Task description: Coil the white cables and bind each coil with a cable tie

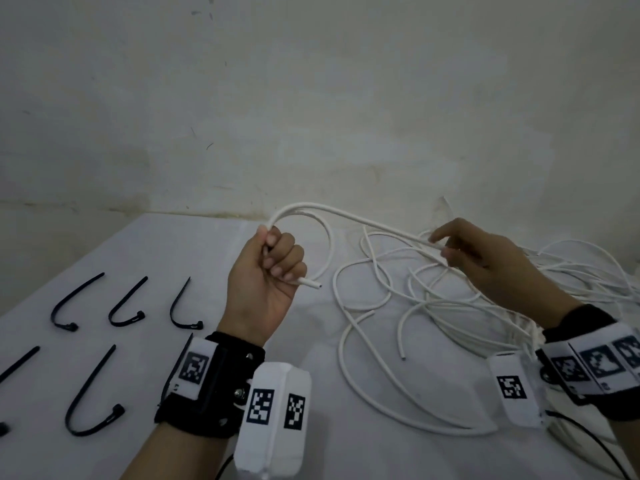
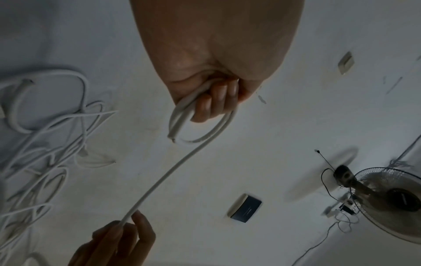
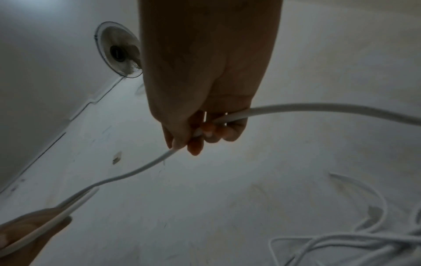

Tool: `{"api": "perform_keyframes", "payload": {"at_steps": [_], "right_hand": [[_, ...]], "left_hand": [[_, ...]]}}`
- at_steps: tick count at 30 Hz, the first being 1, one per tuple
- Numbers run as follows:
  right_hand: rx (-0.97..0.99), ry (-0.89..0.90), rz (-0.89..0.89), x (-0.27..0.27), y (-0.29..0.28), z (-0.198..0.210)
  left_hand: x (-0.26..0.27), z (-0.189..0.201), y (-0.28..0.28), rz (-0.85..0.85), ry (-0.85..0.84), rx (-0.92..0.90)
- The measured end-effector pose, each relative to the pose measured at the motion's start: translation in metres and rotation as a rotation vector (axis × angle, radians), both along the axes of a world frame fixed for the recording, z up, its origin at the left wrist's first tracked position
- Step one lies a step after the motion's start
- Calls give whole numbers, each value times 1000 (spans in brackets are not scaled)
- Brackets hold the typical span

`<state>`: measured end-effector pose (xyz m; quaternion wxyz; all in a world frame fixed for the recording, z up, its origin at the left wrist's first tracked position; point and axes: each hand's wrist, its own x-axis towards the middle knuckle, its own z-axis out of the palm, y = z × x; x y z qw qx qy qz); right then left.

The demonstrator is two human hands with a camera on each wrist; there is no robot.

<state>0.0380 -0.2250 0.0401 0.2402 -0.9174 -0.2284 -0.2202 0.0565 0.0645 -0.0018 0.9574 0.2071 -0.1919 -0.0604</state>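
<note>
Left hand: fist closed round one small loop of white cable, cut end protruding just beside the little finger, held above the table. Right hand: fingertips pinching the same cable farther along, over the loose tangle of white cables lying on the table's right side. Five black cable ties: bent, unfastened, laid in two rows on the table's left side, well apart from the tangle.
</note>
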Motion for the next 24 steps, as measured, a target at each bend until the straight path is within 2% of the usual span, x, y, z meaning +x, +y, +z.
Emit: {"api": "perform_keyframes", "payload": {"at_steps": [10, 16, 19, 24], "right_hand": [[-374, -44, 211, -44, 46, -11], [-639, -265, 242, -62, 89, -3], [-603, -345, 274, -58, 104, 6], [-386, -272, 360, -51, 123, 17]], "left_hand": [[-1, -1, -1, 105, 48, -9], [-8, -2, -13, 119, 3, 148], [-14, -1, -21, 82, -23, 216], [-21, -9, -30, 52, -49, 430]]}}
